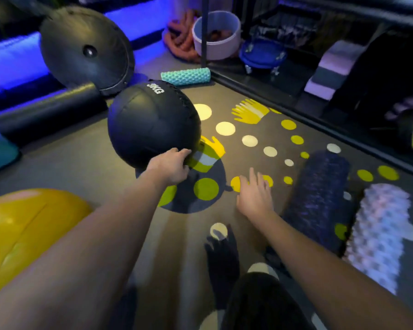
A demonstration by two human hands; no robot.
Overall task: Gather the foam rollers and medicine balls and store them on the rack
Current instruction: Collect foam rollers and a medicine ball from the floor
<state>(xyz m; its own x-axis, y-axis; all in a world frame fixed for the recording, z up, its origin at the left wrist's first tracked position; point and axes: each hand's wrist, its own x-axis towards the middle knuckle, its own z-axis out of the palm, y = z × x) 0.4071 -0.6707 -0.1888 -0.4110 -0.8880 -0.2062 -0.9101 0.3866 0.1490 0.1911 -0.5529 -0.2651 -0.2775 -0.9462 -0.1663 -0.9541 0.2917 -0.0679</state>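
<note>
A black medicine ball (150, 122) marked 3KG is at the centre, above the floor, with its round shadow below it. My left hand (171, 166) grips its near underside. My right hand (254, 195) hovers open to the right, fingers spread, holding nothing. A dark textured foam roller (318, 198) and a white knobbly foam roller (382, 232) lie on the floor at the right. A teal ridged foam roller (186, 76) lies farther back. A smooth black roller (48, 113) lies at the left. The rack (260, 78) stands along the right, its low frame edge bordering the floor.
A yellow exercise ball (26, 232) fills the lower left. A black half-dome trainer (86, 48) leans at the back left. A white tub (216, 35) and orange ropes (179, 36) stand at the back. The grey floor has yellow and white dots and hand prints (249, 111).
</note>
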